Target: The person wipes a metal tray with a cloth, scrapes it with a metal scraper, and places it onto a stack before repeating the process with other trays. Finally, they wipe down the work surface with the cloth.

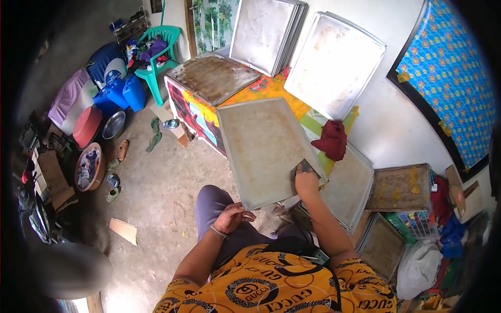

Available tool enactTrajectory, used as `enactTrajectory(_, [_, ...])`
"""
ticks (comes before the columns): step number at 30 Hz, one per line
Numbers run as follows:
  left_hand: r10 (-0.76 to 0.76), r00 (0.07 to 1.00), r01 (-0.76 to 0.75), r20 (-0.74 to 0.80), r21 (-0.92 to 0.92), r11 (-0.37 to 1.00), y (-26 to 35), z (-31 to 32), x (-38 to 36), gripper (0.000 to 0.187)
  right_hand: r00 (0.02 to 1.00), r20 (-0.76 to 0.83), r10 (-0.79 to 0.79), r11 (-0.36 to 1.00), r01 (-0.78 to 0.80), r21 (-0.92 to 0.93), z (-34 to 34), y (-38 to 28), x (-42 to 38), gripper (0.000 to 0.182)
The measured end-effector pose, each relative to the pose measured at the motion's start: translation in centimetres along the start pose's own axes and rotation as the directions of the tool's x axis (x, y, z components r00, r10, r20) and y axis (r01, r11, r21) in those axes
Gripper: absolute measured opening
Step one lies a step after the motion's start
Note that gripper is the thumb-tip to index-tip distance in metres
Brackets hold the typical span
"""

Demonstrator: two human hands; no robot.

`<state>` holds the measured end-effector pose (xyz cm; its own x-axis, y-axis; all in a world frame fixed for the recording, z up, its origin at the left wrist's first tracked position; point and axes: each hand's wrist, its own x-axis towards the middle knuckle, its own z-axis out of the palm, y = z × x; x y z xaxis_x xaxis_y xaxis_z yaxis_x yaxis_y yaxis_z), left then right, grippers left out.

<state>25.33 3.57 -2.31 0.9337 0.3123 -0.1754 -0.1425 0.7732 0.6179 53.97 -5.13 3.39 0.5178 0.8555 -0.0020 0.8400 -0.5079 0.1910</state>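
Note:
A large metal tray point(263, 148) with faint brown stains lies tilted between the person's lap and the cloth-covered table. My left hand point(232, 218) grips its near left corner, with the fingers closed on the edge. Near the tray's right edge, my right hand point(306, 182) presses a dark grey pad point(301, 168) flat against the surface. The fingertips rest on the pad. A dark red cloth point(332, 141) hangs at the table's edge, just right of the tray.
A browned tray point(214, 78) lies on the table's left part. Stacked trays point(263, 34) and a bright tray point(334, 62) lean on the wall. More trays point(399, 190) stand at right. Slippers point(154, 142), basins point(90, 167) and a green chair point(166, 39) are at left.

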Motion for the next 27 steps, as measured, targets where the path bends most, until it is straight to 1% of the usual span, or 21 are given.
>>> enactTrajectory(3, [0.004,1.0,-0.004,-0.01,0.011,1.0,0.2,0.3,0.0,0.036,0.998,0.04,0.046,0.994,-0.05,0.101,-0.7,-0.2,-0.1,0.042])
enactTrajectory(6, [0.003,1.0,-0.003,0.013,0.026,1.0,0.2,0.3,0.0,0.037,0.998,0.051,0.043,0.995,-0.047,0.084,-1.5,-0.4,-0.4,0.042])
enactTrajectory(9, [0.008,1.0,-0.009,0.028,0.027,1.0,0.2,0.1,0.1,0.039,1.0,-0.003,0.025,0.997,-0.025,0.071,-0.9,-0.3,-0.4,0.041])
enactTrajectory(15, [-0.001,1.0,0.001,0.014,0.0,1.0,0.2,0.1,0.0,0.04,0.999,-0.046,-0.013,1.0,0.011,-0.029,-0.3,0.0,-0.3,0.043])
enactTrajectory(18, [0.003,1.0,-0.003,0.017,0.004,1.0,0.1,0.1,0.1,0.039,0.998,-0.065,-0.025,0.999,0.023,-0.031,0.0,0.0,-0.2,0.042])
enactTrajectory(21, [0.002,1.0,-0.002,0.016,0.002,1.0,0.3,0.3,-0.1,0.039,1.0,-0.028,-0.003,0.999,0.002,-0.035,-0.2,-0.1,-0.2,0.042])
enactTrajectory(24, [-0.005,1.0,0.005,0.018,-0.007,1.0,0.1,0.1,0.1,0.038,1.0,-0.007,-0.023,0.998,0.023,-0.05,-0.3,0.0,-0.2,0.043])
enactTrajectory(27, [0.001,1.0,-0.001,0.022,-0.008,1.0,0.1,0.1,0.1,0.039,1.0,-0.008,-0.018,0.999,0.017,-0.036,-0.1,0.0,-0.1,0.044])
